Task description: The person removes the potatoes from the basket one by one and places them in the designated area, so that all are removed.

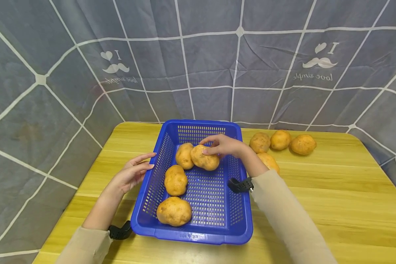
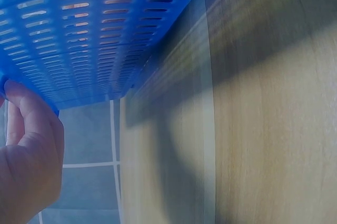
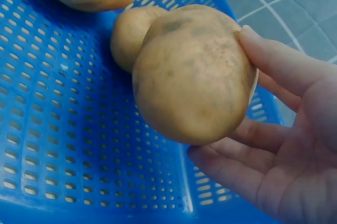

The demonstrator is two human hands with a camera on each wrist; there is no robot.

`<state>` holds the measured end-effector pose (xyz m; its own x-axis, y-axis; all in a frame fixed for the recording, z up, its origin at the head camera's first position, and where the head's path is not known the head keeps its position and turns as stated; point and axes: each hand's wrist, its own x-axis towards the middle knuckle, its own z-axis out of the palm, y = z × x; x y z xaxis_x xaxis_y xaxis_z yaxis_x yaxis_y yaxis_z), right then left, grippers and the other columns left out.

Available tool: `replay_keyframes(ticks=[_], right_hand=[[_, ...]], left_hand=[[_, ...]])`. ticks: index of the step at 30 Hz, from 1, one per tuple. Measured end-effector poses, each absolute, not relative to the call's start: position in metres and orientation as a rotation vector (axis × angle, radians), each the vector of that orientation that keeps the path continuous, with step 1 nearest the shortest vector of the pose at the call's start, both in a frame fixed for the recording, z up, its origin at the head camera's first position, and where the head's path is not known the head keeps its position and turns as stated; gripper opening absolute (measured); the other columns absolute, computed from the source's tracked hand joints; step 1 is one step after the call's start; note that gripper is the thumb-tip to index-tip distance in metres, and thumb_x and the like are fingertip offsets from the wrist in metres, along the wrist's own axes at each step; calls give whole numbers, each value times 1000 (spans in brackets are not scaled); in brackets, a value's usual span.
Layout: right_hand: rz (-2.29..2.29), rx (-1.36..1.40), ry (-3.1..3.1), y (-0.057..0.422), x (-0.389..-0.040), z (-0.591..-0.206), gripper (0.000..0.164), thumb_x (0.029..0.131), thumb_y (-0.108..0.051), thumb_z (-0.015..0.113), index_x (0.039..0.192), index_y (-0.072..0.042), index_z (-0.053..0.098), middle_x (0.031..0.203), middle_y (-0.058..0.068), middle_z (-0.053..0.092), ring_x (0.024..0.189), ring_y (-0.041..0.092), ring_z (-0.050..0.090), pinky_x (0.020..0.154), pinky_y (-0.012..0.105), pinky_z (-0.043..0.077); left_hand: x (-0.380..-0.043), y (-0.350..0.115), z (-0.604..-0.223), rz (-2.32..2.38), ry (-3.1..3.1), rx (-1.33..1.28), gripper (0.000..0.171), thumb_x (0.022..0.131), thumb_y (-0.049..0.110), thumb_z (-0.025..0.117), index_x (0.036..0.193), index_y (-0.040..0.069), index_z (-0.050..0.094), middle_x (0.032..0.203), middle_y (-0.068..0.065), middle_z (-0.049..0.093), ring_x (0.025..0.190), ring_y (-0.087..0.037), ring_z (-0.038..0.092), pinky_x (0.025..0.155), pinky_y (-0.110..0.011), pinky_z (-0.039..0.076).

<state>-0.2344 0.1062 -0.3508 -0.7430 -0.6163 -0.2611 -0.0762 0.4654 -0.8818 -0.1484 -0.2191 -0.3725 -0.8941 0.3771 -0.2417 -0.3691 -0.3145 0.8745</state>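
Note:
In the head view my right hand (image 1: 226, 146) holds a potato (image 1: 204, 158) over the far part of a blue plastic basket (image 1: 193, 238). Its thumb and fingers close round the potato (image 3: 195, 76) in the right wrist view. Below and beside it lies another potato (image 1: 184, 156), partly covered by the held one. Two more potatoes, a middle one (image 1: 176, 180) and a near one (image 1: 173, 211), lie along the basket's left side. Out at the left rim, my left hand (image 1: 133, 173) touches the basket's edge with fairly straight fingertips.
On the wooden table (image 1: 333, 190), right of the basket, several potatoes lie loose, among them a far right one (image 1: 303, 144) and one (image 1: 269, 162) partly hidden by my right arm. A grey checked curtain (image 1: 211, 66) hangs behind the table.

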Motion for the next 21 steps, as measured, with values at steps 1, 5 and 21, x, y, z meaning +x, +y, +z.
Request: replay_keyframes(ticks=[1,5,21], right_hand=[[-1266,-564,2148,106,-234,-350,43,89,-17,63,129,-8,53,111,17,61,93,22,59,70,37,55],[-1326,-532,2123,106,-230,-347,43,90,-17,61,131,-8,51,112,16,60,95,22,58,72,37,55],[-1547,-459,2001,111,-214,-328,45,93,-15,56,136,-8,44,124,22,52,106,29,57,81,44,54]], left_hand=[[-148,-219,-373,2230,1480,10,33,90,-7,50,103,19,66,92,-9,67,80,-18,68,68,-27,57],[-148,-219,-373,2229,1477,12,33,91,-7,50,103,19,66,93,-9,67,80,-18,68,68,-28,57],[-150,-220,-375,2227,1480,29,33,91,-7,50,104,19,66,92,-8,67,80,-18,68,69,-28,57]])
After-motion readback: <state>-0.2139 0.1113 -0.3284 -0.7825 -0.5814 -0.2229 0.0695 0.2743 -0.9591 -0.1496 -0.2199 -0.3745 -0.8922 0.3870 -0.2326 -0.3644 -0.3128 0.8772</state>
